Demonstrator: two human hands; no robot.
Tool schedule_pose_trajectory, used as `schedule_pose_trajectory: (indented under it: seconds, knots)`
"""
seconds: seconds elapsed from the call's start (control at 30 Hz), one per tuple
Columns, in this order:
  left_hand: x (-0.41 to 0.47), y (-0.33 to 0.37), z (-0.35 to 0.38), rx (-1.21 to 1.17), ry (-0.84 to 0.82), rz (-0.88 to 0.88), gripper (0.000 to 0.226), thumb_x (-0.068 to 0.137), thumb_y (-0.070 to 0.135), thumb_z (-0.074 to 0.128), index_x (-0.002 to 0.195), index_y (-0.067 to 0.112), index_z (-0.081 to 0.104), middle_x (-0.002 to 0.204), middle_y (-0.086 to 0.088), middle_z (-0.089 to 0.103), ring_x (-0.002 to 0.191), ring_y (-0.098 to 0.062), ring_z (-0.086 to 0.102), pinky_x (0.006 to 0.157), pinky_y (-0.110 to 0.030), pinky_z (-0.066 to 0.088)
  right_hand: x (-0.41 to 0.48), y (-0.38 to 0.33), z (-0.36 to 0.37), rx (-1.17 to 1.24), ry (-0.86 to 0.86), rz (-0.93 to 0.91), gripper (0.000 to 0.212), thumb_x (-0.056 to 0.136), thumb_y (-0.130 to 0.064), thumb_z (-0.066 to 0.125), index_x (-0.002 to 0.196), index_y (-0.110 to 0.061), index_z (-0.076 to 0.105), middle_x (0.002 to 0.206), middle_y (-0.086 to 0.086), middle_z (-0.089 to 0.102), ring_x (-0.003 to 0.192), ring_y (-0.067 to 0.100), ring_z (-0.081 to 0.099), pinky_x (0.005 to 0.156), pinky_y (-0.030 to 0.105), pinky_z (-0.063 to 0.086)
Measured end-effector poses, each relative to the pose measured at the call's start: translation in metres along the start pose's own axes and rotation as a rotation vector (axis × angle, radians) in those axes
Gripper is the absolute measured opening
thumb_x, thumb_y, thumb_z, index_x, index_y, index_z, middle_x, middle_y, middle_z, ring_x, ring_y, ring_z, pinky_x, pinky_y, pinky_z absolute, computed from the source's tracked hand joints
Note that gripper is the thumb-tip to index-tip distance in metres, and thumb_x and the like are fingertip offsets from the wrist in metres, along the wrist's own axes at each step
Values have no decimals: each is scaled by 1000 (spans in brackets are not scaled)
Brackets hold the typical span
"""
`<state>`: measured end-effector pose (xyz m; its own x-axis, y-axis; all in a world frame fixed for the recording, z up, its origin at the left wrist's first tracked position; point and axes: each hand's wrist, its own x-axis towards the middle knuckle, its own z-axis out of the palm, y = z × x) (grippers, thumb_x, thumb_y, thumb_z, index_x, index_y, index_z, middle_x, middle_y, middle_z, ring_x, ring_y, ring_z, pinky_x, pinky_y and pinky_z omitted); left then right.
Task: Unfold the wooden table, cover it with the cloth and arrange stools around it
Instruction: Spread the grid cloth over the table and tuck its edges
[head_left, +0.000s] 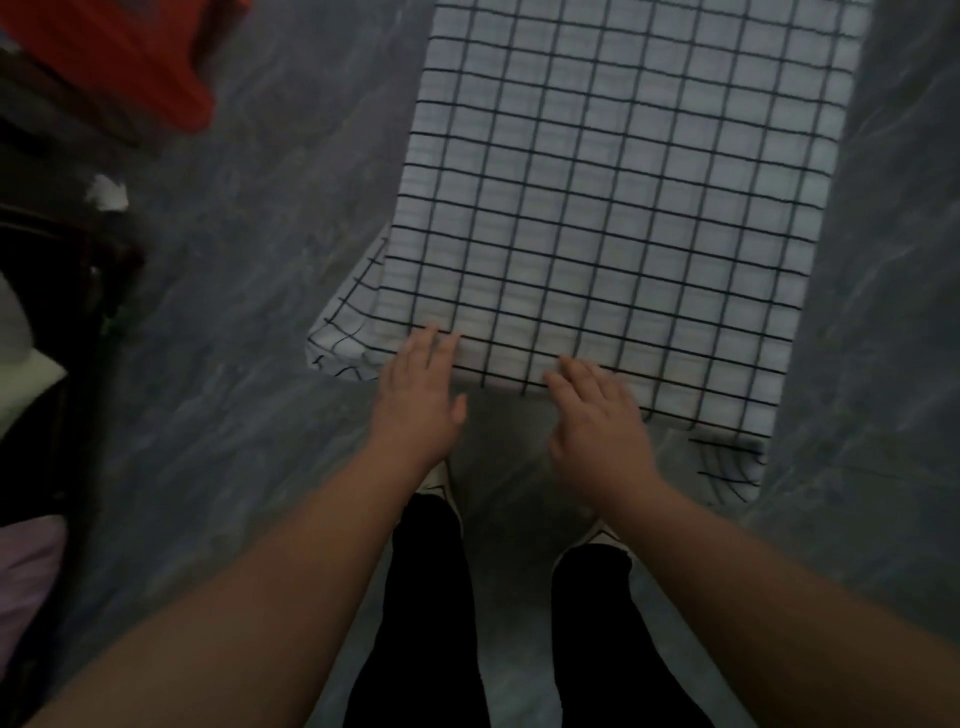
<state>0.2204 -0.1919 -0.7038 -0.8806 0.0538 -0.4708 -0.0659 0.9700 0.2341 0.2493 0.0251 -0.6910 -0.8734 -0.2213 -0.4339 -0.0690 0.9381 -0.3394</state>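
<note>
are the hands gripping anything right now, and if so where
Nothing is gripped. The left hand and right hand lie open and flat at the near edge of the checked cloth, fingers spread.

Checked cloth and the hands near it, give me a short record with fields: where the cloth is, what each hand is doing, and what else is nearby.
cloth: white checked cloth spread over a raised surface, corners hanging at the near edge
table: hidden under the cloth
left hand: open, fingertips on the near cloth edge
right hand: open, flat at the near edge
red object: upper left, blurred
floor: grey, marbled
</note>
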Motion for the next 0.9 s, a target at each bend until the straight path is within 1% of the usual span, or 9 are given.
schedule_pose_trajectory:
  seconds: [0.17, 0.33, 0.43, 0.53, 0.6, 0.67, 0.73, 0.8, 0.9]
  knots:
    - [8, -53, -29, -290, 118, -30, 50, 88, 13, 55, 137, 11, 51, 140, -9, 50, 132, -26, 41, 114, -39, 31, 25, -46, -12, -111, 28, 180, 51, 79, -27, 62, 129, -21, 54, 139, 4, 49, 128, 26, 40, 104, 48, 31]
    - [28, -130, -57, -713, 229, -433, 44, 91, 6, 57, 134, 12, 51, 133, -8, 48, 111, -21, 53, 94, -29, 42, 64, -114, -15, 17, 42, 32, 51, 84, -19, 59, 134, -15, 53, 143, 7, 48, 132, 28, 40, 110, 45, 34]
    - [52, -174, -56, -867, 52, -591, 58, 89, 26, 71, 140, 13, 46, 143, -8, 46, 128, -24, 48, 103, -32, 40, 86, -146, -7, 103, 20, -13, 51, 86, -14, 56, 136, -14, 52, 145, 5, 47, 133, 24, 38, 113, 42, 34]
    - [63, -197, -43, -899, -197, -551, 72, 85, 35, 76, 145, 16, 42, 142, 0, 45, 128, -18, 45, 100, -30, 40, 102, -160, 4, 82, -7, 11, 51, 87, -20, 54, 138, -18, 49, 146, 2, 45, 136, 23, 36, 114, 44, 31]
    - [64, -202, -28, -1011, -328, -537, 62, 87, 33, 75, 141, 18, 48, 139, -1, 49, 125, -19, 49, 92, -31, 43, 106, -162, 8, 34, -19, 35, 52, 87, -28, 49, 138, -21, 47, 147, 0, 43, 137, 24, 35, 114, 46, 29]
    - [65, -206, -13, -1092, -370, -546, 38, 89, 29, 72, 124, 20, 59, 128, -3, 59, 112, -20, 58, 77, -30, 49, 106, -161, 10, -3, -10, 26, 55, 85, -35, 41, 138, -21, 46, 146, 0, 42, 136, 26, 36, 113, 48, 31]
    - [62, -214, -1, -1102, -287, -508, 18, 92, 22, 69, 109, 17, 65, 103, -3, 68, 90, -14, 63, 63, -21, 46, 104, -158, 12, -22, -2, -2, 55, 85, -31, 45, 138, -20, 47, 146, 1, 41, 134, 27, 36, 111, 48, 32]
    - [54, -228, 8, -1106, -160, -526, 7, 94, 17, 65, 100, 12, 67, 85, 2, 66, 73, -8, 59, 61, -16, 44, 103, -156, 15, -37, -1, -18, 55, 85, -24, 54, 139, -18, 46, 147, 1, 39, 134, 27, 35, 110, 46, 30]
    - [35, -249, 14, -1217, -53, -662, 9, 96, 20, 62, 89, 19, 67, 80, 1, 64, 72, -11, 56, 64, -22, 47, 102, -157, 18, -40, 6, -5, 56, 85, -21, 57, 140, -19, 45, 148, 0, 37, 135, 27, 34, 110, 46, 28]
